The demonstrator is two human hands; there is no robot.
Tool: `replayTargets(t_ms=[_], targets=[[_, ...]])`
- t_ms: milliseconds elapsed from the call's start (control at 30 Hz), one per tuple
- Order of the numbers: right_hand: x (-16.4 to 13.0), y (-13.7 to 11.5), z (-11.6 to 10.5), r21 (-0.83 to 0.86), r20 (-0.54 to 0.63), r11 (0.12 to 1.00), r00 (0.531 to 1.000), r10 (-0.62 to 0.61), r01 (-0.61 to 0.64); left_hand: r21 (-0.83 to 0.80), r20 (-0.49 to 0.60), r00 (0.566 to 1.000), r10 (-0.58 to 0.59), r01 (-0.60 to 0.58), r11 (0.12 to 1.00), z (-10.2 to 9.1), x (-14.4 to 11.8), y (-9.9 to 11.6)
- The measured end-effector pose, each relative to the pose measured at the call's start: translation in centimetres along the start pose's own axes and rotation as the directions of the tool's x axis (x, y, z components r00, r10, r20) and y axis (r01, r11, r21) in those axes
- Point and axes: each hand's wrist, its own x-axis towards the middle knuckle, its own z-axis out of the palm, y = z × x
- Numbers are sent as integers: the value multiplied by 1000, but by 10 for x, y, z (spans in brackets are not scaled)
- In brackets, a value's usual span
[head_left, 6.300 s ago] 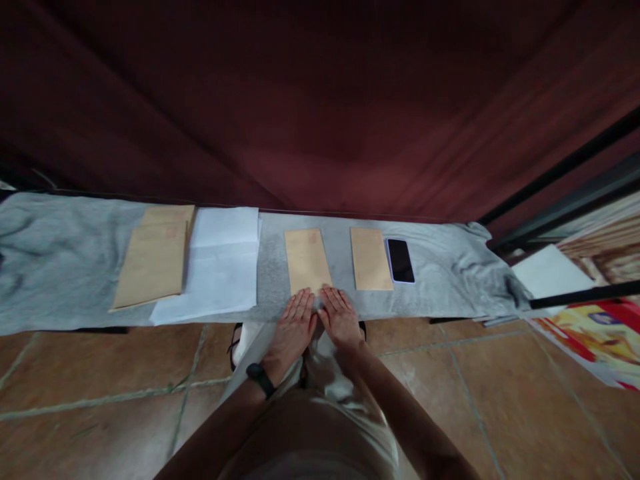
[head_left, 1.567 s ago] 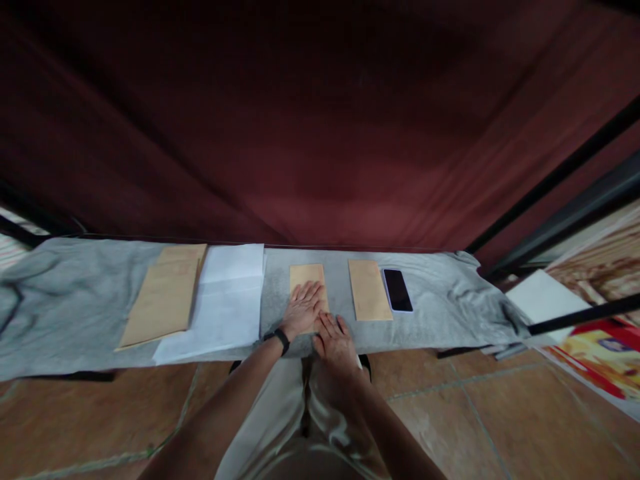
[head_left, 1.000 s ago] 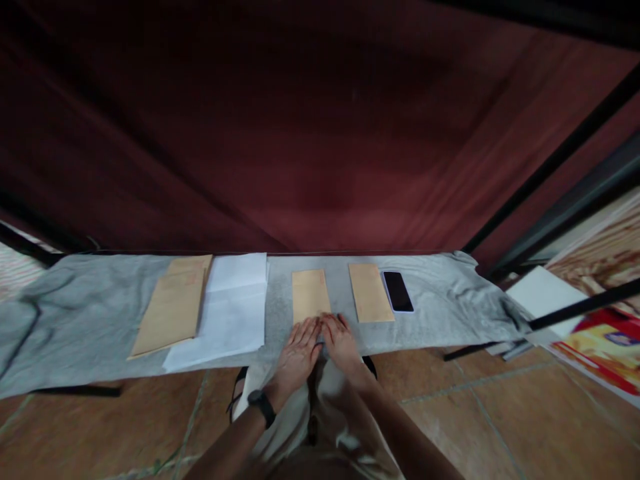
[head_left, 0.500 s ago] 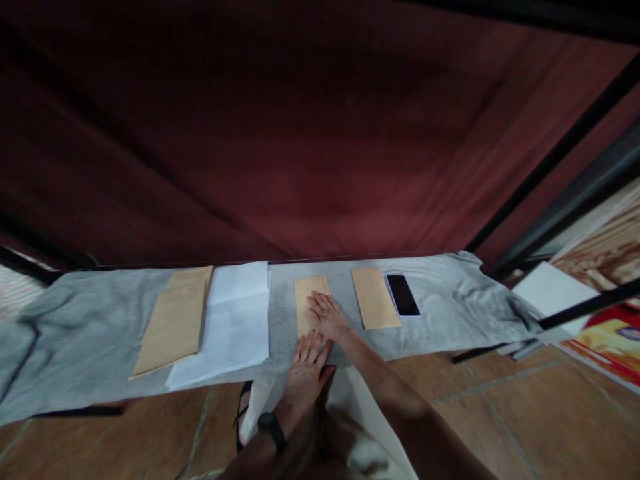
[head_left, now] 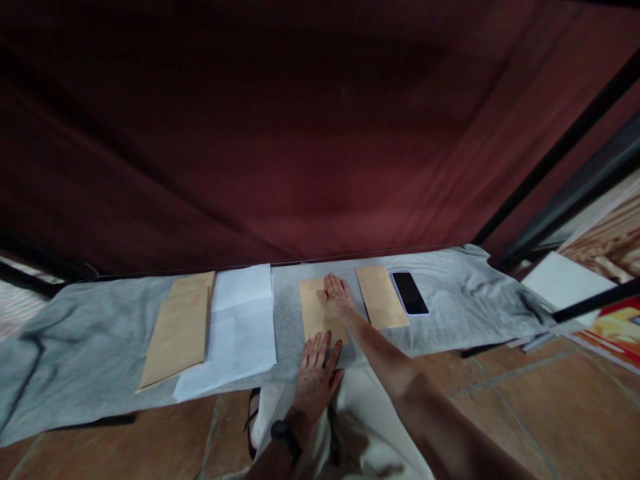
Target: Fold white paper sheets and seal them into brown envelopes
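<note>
A small tan envelope [head_left: 315,312] lies in the middle of a grey cloth [head_left: 75,333] over a long narrow bench. My right hand [head_left: 337,297] rests flat on its far right corner, fingers spread. At the envelope's near edge my left hand [head_left: 317,373] lies flat with the fingers apart, a black band on the wrist. Neither hand grips anything. A second small tan envelope [head_left: 381,297] lies just to the right, with a black phone [head_left: 410,293] beside it.
Left of the middle envelope lie white paper sheets [head_left: 235,330] and a stack of larger tan envelopes [head_left: 180,327]. A dark red curtain [head_left: 300,133] hangs behind the bench. Black metal bars [head_left: 565,147] and a white sheet [head_left: 565,280] stand at the right. Brown floor tiles lie below.
My right hand slid from the envelope's near edge up to its far right corner. My left hand, earlier on the envelope, drew back to the near edge.
</note>
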Motion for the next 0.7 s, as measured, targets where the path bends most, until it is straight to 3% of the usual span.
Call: replayTargets(t_ms=[100,167,233,333,467,700], targets=[[-8,-8,1,-9,-10,999,999,-36,36,8,-7,1000,-4,4,1000,1,0,0],[-18,-13,3,-9,24,988,988,-153,153,10,-10,1000,-6,7,1000,3,0,-1],[-28,-16,6,11,76,944,941,-328,329,8,-11,1000,4,-4,1000,3,-1,-2],[-34,-16,6,30,104,891,886,-453,452,9,1,1000,19,-19,1000,3,-1,-3],[-25,-17,5,16,66,893,891,-449,449,15,12,1000,1,-1,1000,3,-1,-2],[3,-26,7,-11,65,956,954,-292,293,8,10,1000,4,-4,1000,0,1,-2]])
